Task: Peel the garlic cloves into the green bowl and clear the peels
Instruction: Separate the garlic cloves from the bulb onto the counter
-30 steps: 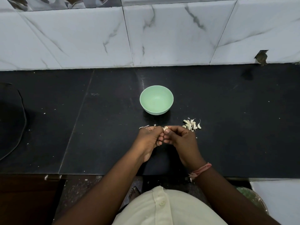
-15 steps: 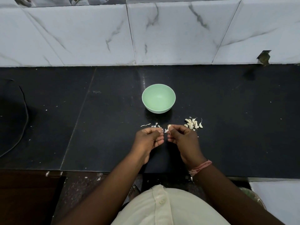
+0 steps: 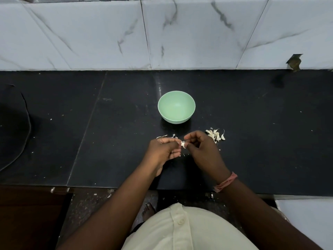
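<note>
On the black stone surface (image 3: 108, 141), one round pale-green bowl (image 3: 176, 107) stands beyond both hands. The left hand (image 3: 164, 152) and right hand (image 3: 202, 150) together pinch one small white garlic clove (image 3: 182, 144). A heap of garlic cloves (image 3: 215, 135) lies just right; loose peels (image 3: 162, 136) lie left.

Black countertop (image 3: 252, 150), marble wall tiles (image 3: 198, 33), dark cable (image 3: 27, 123)

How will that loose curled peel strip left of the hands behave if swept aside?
The peel strip looks thin and curled, so probably floppy and very light. It may flutter or cling rather than slide on the glossy black counter, and likely tears easily.
</note>
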`<action>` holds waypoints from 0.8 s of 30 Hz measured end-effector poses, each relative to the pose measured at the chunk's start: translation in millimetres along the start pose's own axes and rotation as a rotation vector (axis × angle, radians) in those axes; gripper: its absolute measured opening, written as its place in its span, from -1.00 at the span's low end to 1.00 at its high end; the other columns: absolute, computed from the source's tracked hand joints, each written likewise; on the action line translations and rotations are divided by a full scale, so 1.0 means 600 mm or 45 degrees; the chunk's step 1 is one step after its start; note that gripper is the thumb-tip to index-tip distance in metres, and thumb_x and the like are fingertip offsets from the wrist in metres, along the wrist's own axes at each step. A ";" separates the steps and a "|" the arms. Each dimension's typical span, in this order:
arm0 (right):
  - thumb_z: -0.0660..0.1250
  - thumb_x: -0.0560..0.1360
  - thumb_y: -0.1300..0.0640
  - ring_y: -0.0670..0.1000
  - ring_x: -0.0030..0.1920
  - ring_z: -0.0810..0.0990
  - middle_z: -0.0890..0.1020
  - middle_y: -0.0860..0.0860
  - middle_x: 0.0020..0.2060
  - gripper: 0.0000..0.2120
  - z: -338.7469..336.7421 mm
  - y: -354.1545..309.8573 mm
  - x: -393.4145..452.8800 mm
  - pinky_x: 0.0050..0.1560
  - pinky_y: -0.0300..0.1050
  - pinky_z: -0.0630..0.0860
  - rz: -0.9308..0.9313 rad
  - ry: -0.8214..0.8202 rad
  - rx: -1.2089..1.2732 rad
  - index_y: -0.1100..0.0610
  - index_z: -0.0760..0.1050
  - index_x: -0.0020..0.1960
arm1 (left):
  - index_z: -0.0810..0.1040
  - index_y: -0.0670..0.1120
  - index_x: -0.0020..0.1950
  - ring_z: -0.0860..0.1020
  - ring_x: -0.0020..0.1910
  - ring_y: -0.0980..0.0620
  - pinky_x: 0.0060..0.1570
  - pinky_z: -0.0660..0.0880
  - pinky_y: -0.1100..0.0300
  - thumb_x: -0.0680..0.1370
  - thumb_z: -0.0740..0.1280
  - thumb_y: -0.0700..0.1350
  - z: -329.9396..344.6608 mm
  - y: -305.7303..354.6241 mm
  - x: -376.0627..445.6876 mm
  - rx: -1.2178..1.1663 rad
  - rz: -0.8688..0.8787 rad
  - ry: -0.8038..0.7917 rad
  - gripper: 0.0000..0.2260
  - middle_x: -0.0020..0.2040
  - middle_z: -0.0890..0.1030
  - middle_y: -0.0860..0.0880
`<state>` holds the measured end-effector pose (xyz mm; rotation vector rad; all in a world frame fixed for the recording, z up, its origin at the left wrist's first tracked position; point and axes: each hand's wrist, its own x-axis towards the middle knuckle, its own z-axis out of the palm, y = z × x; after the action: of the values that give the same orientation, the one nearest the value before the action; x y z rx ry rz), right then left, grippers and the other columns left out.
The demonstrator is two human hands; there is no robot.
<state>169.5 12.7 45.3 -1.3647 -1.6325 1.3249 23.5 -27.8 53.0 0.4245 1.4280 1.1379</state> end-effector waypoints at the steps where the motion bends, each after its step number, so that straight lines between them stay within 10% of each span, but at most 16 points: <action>1: 0.40 0.51 0.36 -0.14 -0.20 0.61 0.66 0.02 -0.16 -0.84 0.004 0.001 -0.001 -0.09 -0.24 0.58 0.046 0.021 0.099 0.18 0.58 0.04 | 0.68 -0.24 -0.07 0.63 -0.28 0.05 -0.20 0.63 0.24 0.53 0.41 -0.33 0.002 0.000 -0.001 -0.036 0.001 0.019 -0.94 -0.19 0.68 -0.17; 6: 0.42 0.50 0.39 0.11 -0.20 0.65 0.68 0.19 -0.18 -0.88 0.019 -0.001 -0.004 -0.05 0.03 0.63 0.323 0.043 0.690 0.29 0.58 0.02 | 0.68 -0.29 -0.05 0.67 -0.23 0.01 -0.14 0.63 0.23 0.53 0.40 -0.33 0.012 -0.003 -0.009 -0.136 0.051 0.028 -0.93 -0.20 0.69 -0.17; 14: 0.42 0.45 0.49 0.05 -0.27 0.66 0.66 0.20 -0.24 -0.80 -0.004 -0.006 0.007 -0.22 -0.10 0.66 0.240 0.017 0.470 0.23 0.55 -0.06 | 0.71 -0.24 -0.10 0.63 -0.28 0.03 -0.27 0.59 0.25 0.51 0.42 -0.27 0.003 0.018 -0.003 0.300 0.113 0.025 -0.92 -0.23 0.68 -0.19; 24: 0.43 0.43 0.50 0.10 -0.24 0.67 0.68 0.21 -0.23 -0.80 -0.018 -0.005 0.017 -0.16 -0.07 0.68 0.273 -0.071 0.606 0.27 0.54 -0.07 | 0.67 -0.32 -0.03 0.63 -0.32 0.09 -0.19 0.64 0.26 0.54 0.36 -0.31 0.005 0.025 0.004 0.122 -0.111 -0.073 -0.88 -0.35 0.66 -0.07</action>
<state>175.7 25.5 49.9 -1.2357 -1.1202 1.7530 20.5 -18.1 64.4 0.4542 1.4412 0.9829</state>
